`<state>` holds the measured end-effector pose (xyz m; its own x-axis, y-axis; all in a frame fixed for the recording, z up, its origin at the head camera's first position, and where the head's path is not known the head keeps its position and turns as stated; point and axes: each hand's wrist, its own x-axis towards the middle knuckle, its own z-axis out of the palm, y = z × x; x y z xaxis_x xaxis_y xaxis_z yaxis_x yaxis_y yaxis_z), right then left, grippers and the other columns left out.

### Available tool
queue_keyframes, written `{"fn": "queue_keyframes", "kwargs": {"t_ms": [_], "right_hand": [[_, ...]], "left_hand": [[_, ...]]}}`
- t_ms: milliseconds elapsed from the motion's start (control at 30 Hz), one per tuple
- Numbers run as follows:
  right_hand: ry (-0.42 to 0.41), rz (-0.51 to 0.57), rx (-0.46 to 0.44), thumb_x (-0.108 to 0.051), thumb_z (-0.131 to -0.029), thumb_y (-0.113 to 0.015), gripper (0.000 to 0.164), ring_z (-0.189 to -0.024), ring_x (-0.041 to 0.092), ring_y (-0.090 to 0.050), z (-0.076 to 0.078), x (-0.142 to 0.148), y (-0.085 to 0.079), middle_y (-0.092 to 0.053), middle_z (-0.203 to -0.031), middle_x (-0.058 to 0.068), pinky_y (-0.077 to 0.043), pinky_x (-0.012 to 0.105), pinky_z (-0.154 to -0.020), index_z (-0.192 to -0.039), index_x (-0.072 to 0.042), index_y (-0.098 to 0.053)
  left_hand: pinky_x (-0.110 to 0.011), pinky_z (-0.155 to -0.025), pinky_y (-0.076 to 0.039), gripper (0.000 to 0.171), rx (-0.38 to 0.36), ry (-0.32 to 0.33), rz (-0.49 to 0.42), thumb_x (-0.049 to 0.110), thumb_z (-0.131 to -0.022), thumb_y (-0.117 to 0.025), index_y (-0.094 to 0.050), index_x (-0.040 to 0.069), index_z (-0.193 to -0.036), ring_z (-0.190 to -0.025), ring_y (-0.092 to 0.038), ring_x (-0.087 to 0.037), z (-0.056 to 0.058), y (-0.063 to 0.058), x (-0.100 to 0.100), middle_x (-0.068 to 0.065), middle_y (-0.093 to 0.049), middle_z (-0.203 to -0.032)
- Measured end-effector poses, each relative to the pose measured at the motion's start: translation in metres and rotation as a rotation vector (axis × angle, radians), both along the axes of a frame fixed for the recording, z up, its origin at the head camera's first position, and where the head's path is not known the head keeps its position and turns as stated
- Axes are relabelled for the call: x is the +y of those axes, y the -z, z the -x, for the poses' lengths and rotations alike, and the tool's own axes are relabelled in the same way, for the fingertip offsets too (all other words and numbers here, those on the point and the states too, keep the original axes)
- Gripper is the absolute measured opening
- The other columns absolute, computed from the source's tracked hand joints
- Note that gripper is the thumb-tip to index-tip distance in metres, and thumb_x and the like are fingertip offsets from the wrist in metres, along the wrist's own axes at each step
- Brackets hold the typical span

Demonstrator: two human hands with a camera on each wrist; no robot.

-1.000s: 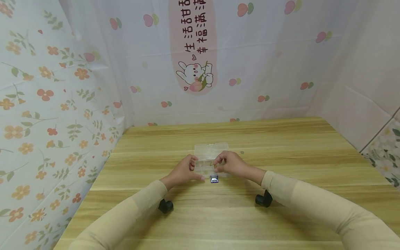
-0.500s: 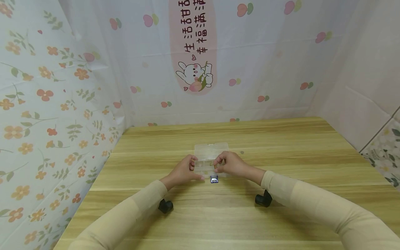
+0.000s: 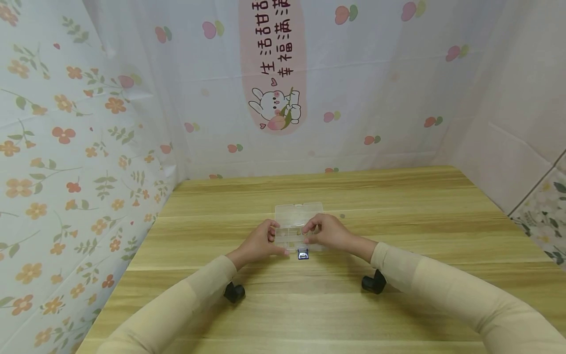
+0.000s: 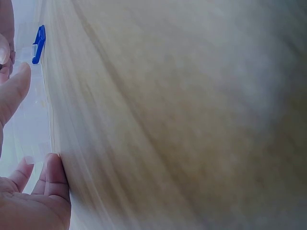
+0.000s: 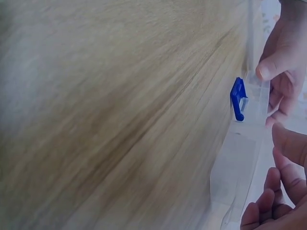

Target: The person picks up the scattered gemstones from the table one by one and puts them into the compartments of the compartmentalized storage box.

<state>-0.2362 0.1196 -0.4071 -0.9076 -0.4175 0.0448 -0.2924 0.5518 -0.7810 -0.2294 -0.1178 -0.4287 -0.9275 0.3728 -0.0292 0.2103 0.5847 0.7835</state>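
A clear plastic compartment box (image 3: 281,239) lies on the table with its lid (image 3: 297,215) folded back, away from me. My left hand (image 3: 261,241) grips the box's left end between thumb and fingers; that grip also shows in the right wrist view, where the left hand (image 5: 283,67) is at the top. Over the right-hand compartments is my right hand (image 3: 328,233), fingers curled and thumb close to the index finger. Whether a small thing sits between those fingertips is too small to tell. A blue latch (image 5: 238,99) hangs at the box's front edge.
The box rests on a wood-grain table (image 3: 300,305). A small grey spot (image 3: 342,216) is on the tabletop right of the lid. Black wrist-camera mounts (image 3: 373,281) hang under both forearms. Patterned cloth (image 3: 212,98) surrounds the table at the back and sides.
Both hands and the box stay almost in place. The right fingertips shift very slightly, and a brownish speck between them half a second ago is harder to see now.
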Motion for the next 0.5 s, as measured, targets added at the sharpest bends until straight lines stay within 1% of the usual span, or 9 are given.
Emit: {"fn": "queue_keyframes", "kwargs": {"t_ms": [233, 367, 500], "right_hand": [[0.063, 0.012, -0.006, -0.009, -0.076, -0.084, 0.018, -0.074, 0.019, -0.046, 0.002, 0.009, -0.002, -0.061, -0.09, 0.001, -0.04, 0.032, -0.064, -0.092, -0.009, -0.075], [0.087, 0.021, 0.016, -0.009, -0.077, -0.082, 0.018, -0.073, 0.02, -0.045, 0.005, 0.018, -0.002, -0.059, -0.089, 0.003, -0.039, 0.032, -0.065, -0.093, -0.007, -0.074], [0.096, 0.046, 0.021, -0.01, -0.079, -0.08, 0.019, -0.071, 0.021, -0.045, 0.009, 0.03, -0.003, -0.058, -0.091, 0.007, -0.04, 0.032, -0.062, -0.096, -0.004, -0.073]], "left_hand": [[-0.034, -0.077, -0.039, 0.071, -0.024, -0.015, -0.015, 0.018, -0.07, -0.09, -0.047, 0.002, -0.123, -0.088, -0.045, -0.02, 0.0, -0.002, 0.001, -0.007, -0.046, -0.099], [-0.034, -0.077, -0.039, 0.071, -0.025, -0.016, -0.021, 0.017, -0.069, -0.09, -0.047, 0.001, -0.123, -0.086, -0.044, -0.02, 0.0, -0.002, 0.001, -0.008, -0.045, -0.098], [-0.034, -0.077, -0.039, 0.071, -0.03, -0.025, -0.017, 0.018, -0.069, -0.09, -0.048, 0.002, -0.123, -0.087, -0.044, -0.02, -0.001, -0.003, 0.002, -0.008, -0.046, -0.098]]}}
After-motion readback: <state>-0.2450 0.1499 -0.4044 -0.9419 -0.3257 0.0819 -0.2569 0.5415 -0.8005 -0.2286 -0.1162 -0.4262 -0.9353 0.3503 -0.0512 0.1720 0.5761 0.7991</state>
